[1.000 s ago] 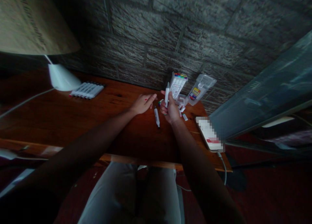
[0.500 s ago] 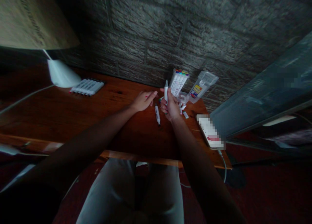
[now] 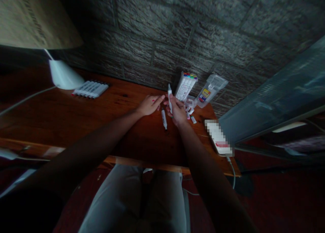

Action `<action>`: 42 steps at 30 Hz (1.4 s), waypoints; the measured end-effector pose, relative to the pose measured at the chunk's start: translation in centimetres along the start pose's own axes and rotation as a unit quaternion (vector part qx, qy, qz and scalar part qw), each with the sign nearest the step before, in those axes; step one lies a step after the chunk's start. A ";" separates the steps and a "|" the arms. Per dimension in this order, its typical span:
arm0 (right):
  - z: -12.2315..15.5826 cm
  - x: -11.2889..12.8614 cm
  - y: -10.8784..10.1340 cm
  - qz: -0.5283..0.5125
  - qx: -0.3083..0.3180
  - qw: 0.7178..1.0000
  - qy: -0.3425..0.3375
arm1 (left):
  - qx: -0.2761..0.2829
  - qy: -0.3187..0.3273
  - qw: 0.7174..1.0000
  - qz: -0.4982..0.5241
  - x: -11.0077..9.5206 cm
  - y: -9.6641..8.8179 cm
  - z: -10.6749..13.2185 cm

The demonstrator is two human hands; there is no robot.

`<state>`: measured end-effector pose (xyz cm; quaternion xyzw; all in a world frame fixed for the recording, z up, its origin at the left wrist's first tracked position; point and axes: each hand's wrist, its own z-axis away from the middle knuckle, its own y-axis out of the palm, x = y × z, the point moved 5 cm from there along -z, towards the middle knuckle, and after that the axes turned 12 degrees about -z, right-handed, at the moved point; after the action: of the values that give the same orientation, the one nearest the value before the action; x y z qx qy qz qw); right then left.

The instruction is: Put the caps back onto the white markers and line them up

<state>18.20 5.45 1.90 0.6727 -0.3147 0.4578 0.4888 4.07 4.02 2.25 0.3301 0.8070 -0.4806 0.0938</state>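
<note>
My right hand (image 3: 179, 112) is closed round a white marker (image 3: 170, 99) that stands nearly upright, its grey tip end pointing up. Close by on the left, my left hand (image 3: 150, 105) holds nothing, its back turned up and its fingers stretched towards the right hand. A small red mark shows on the back of it. Between and just below the hands, another white marker (image 3: 164, 119) with dark ends lies on the wooden table (image 3: 137, 135). Several loose marker caps (image 3: 193, 119) lie to the right of my right hand, which partly hides that spot.
Behind my right hand stands a clear case of markers (image 3: 186, 86), beside an open clear case (image 3: 210, 91) by the brick wall. A row of markers (image 3: 91, 89) lies left, near the lamp base (image 3: 63, 75). A corded white device (image 3: 218, 137) sits at the right edge.
My right hand has shifted slightly left with the marker, bringing it closer to my left hand. The left hand and the things on the table have stayed nearly in place.
</note>
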 end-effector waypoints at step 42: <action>1.0 0.5 0.9 -0.010 0.050 0.993 0.107 | 0.014 -0.035 0.999 0.010 0.0 0.0 0.0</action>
<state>17.89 4.25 2.64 0.6465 -0.2301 0.5375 0.4901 4.08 4.04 2.29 0.3228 0.7932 -0.5017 0.1223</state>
